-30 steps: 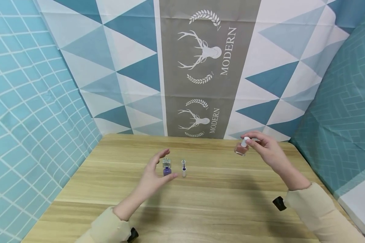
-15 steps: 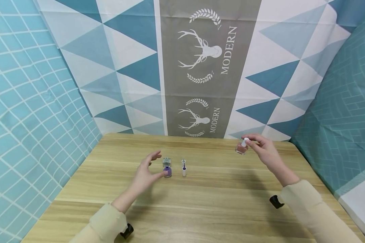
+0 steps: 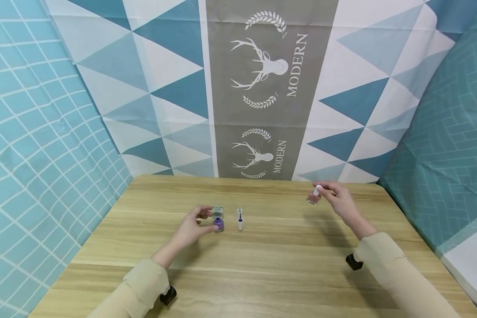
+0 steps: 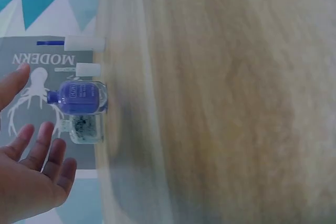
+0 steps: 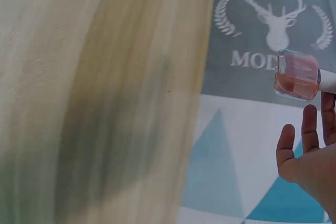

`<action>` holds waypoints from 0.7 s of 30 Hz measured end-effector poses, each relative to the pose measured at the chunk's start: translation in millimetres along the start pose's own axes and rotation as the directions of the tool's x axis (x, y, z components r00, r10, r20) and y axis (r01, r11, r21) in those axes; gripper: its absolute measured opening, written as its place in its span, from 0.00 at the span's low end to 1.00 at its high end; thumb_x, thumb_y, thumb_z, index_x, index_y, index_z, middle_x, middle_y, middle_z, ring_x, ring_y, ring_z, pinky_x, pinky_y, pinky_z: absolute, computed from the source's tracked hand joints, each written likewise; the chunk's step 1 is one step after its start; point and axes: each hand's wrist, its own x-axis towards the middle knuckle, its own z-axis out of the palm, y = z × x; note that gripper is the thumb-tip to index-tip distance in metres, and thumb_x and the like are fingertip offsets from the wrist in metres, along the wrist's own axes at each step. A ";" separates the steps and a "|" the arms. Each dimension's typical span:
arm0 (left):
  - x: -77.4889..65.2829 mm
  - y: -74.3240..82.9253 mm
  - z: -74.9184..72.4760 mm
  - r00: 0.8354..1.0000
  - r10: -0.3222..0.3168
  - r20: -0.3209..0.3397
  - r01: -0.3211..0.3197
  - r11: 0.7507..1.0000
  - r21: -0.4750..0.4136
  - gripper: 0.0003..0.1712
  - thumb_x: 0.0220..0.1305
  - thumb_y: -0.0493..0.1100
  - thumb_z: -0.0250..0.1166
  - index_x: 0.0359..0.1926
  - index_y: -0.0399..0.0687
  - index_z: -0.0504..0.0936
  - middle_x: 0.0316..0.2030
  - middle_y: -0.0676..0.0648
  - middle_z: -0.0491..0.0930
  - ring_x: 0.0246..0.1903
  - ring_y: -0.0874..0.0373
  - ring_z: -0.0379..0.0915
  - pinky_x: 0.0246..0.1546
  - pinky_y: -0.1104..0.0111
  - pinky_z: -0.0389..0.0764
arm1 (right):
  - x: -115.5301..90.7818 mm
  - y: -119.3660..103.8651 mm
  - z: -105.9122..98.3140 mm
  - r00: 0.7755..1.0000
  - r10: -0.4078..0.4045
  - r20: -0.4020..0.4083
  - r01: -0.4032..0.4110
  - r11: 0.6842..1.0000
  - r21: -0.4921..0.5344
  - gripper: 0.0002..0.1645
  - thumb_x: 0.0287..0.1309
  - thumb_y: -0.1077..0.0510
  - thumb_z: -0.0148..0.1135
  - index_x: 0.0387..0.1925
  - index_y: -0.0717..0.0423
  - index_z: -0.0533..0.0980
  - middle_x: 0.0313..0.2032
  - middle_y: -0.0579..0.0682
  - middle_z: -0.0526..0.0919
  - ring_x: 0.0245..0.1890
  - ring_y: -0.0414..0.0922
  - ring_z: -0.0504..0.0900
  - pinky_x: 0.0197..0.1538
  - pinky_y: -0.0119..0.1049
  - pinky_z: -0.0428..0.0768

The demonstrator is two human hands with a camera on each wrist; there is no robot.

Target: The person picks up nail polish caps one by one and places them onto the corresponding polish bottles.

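My right hand pinches the white cap of a pink nail polish bottle, held above the back right of the table; the pink polish shows through clear glass in the right wrist view. Towards the middle of the table stand an uncapped purple nail polish bottle and, behind it, an uncapped clear bottle with dark flecks. My left hand is just left of these two, thumb and fingers spread apart around them without gripping. To their right, two white brush caps stand with brushes pointing up, one brush purple.
The wooden table reaches back to a patterned cloth wall. Blue tiled cloth hangs at the left and teal cloth at the right. A white surface lies beyond the table's right edge.
My left hand has drawn back leftward, and its fingers have come lower beside the two uncapped bottles. My right hand has lowered slightly with the pink nail polish bottle.
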 end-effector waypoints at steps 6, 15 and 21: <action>1.9 -8.7 4.9 0.997 -0.069 0.036 0.070 0.996 -0.048 0.34 0.48 0.41 0.74 0.56 0.37 0.73 0.45 0.41 0.78 0.46 0.48 0.74 0.52 0.54 0.74 | 4.8 24.3 6.0 1.000 -0.006 -0.005 0.006 0.999 -0.039 0.24 0.68 0.49 0.50 0.55 0.60 0.74 0.52 0.61 0.79 0.48 0.45 0.75 0.49 0.44 0.74; 2.1 -12.1 11.1 0.987 -0.154 0.053 0.160 0.980 -0.122 0.30 0.47 0.38 0.73 0.53 0.38 0.75 0.44 0.42 0.78 0.44 0.50 0.73 0.49 0.59 0.74 | 1.0 46.6 10.8 0.999 0.046 -0.028 -0.048 0.996 -0.072 0.22 0.68 0.53 0.50 0.55 0.64 0.74 0.50 0.63 0.78 0.46 0.47 0.74 0.45 0.35 0.72; 5.2 -11.4 17.6 0.981 -0.191 0.037 0.194 0.975 -0.109 0.28 0.45 0.35 0.74 0.50 0.39 0.77 0.41 0.44 0.79 0.41 0.51 0.71 0.43 0.65 0.72 | -2.1 55.5 15.2 0.998 0.060 -0.031 -0.061 0.997 -0.046 0.20 0.68 0.54 0.51 0.53 0.64 0.75 0.49 0.61 0.79 0.47 0.49 0.73 0.49 0.43 0.70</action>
